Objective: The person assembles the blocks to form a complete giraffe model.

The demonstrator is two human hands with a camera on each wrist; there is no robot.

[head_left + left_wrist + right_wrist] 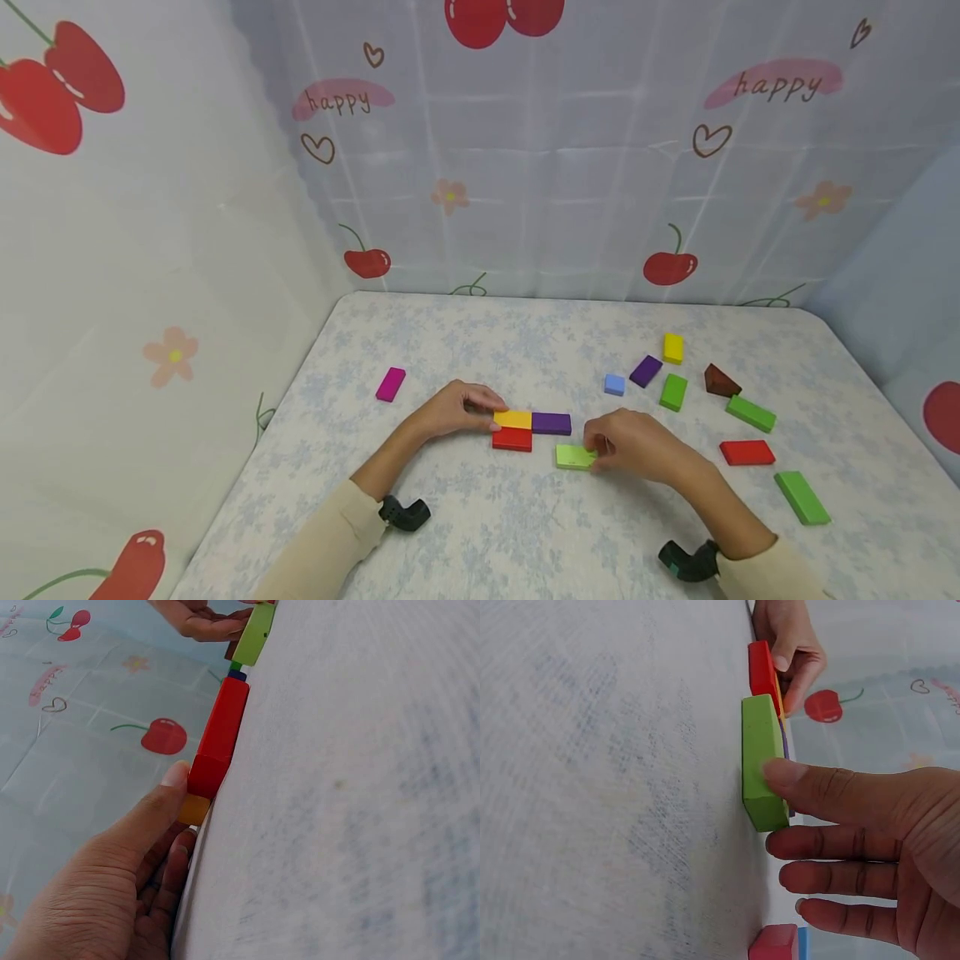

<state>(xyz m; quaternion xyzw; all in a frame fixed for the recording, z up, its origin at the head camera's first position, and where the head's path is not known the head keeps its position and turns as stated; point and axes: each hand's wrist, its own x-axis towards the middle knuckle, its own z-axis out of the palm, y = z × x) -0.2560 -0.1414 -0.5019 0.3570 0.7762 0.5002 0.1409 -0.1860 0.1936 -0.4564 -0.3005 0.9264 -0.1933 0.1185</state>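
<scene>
The left hand [455, 410] is pinching the yellow block [513, 419], whose edges are touching the red block [512, 440] and purple block [551, 424]; past a narrow gap, the light-green block [573, 457] is sitting pinched by the right hand [637, 446]. The curtain [540, 167] is reading "happy" twice.

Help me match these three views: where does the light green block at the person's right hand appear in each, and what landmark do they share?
Head: the light green block lies right of centre, in the lower half, at the right hand.
Left wrist: the light green block is at the top edge, near the middle.
Right wrist: the light green block is near centre, under the thumb.
Shared landmark: the red block against the yellow block.
</scene>
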